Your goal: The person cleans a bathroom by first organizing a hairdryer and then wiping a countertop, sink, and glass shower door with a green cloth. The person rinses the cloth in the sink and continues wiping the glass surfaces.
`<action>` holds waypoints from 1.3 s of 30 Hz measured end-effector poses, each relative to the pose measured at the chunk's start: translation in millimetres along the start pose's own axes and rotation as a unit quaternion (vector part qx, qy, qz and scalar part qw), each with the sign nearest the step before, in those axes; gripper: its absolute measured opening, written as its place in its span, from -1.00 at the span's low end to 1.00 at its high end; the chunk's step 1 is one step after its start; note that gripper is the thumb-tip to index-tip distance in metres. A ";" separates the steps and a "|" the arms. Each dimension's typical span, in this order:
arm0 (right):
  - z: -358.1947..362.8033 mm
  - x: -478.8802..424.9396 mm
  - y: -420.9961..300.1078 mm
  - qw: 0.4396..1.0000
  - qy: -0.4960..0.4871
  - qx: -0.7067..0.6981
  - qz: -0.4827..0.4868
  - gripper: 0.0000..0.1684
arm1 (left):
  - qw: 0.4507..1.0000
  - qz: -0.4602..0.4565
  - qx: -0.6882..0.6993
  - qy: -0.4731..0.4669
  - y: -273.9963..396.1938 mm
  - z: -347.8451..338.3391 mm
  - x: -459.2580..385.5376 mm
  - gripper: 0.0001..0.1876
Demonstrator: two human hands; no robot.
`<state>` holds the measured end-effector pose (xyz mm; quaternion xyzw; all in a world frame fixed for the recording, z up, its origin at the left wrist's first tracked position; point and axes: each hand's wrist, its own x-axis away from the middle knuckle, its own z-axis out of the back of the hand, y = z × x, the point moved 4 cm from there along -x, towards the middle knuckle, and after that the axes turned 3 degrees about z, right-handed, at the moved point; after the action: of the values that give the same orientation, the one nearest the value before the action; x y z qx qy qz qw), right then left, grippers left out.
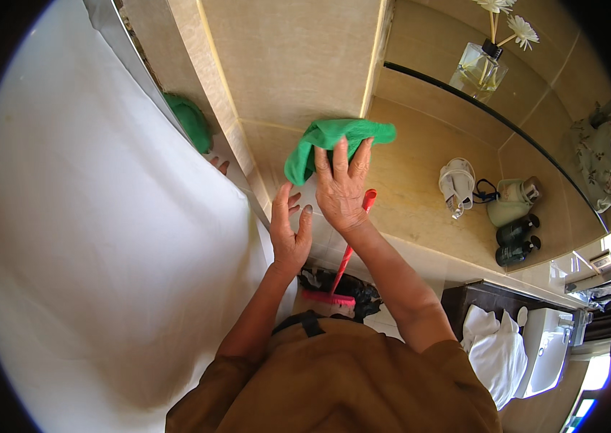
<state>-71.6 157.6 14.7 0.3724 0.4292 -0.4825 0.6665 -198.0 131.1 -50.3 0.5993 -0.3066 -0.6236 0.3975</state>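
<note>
A green cleaning cloth (pixel 332 142) lies bunched against the beige wall tiles (pixel 289 59), by the corner of a recess. My right hand (pixel 342 189) presses it there, fingers spread over its lower edge. Below and left of the cloth is my left hand (pixel 290 238), fingers apart and nothing in them. Its index fingertip comes close to the cloth's lower corner; whether they touch I cannot tell. Beneath my hands a broom with a red handle (pixel 342 265) and pink head (pixel 329 299) stands by black plastic (pixel 367 292) on the floor.
A white curtain (pixel 121 227) hangs along the left. On the right, a glass shelf (pixel 478 105) carries a reed diffuser (pixel 478 70). Below, a stone ledge (pixel 408 189) holds a white corded item (pixel 458 184) and dark pump bottles (pixel 516 241). White towels (pixel 495 352) lie beside a washbasin (pixel 546 352).
</note>
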 end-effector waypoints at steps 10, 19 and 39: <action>-19.8 28.1 -5.7 0.947 -0.264 -0.030 0.184 -0.25 | 0.977 0.108 -0.029 -0.179 -82.5 -60.6 51.6 -0.54; -93.4 113.1 -5.1 0.869 -0.379 -0.093 0.305 -0.34 | 0.980 0.024 -0.116 -0.157 -92.4 -121.4 77.8 -0.70; -152.4 149.7 11.5 0.706 -0.622 -0.336 0.038 -0.41 | 0.968 0.163 -0.088 -0.172 -98.5 -140.8 121.8 -0.35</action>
<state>-68.1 251.0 -177.7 -0.2447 0.0361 -0.4033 0.8810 -67.0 88.1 -209.4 0.3877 -0.4074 -0.6684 0.4868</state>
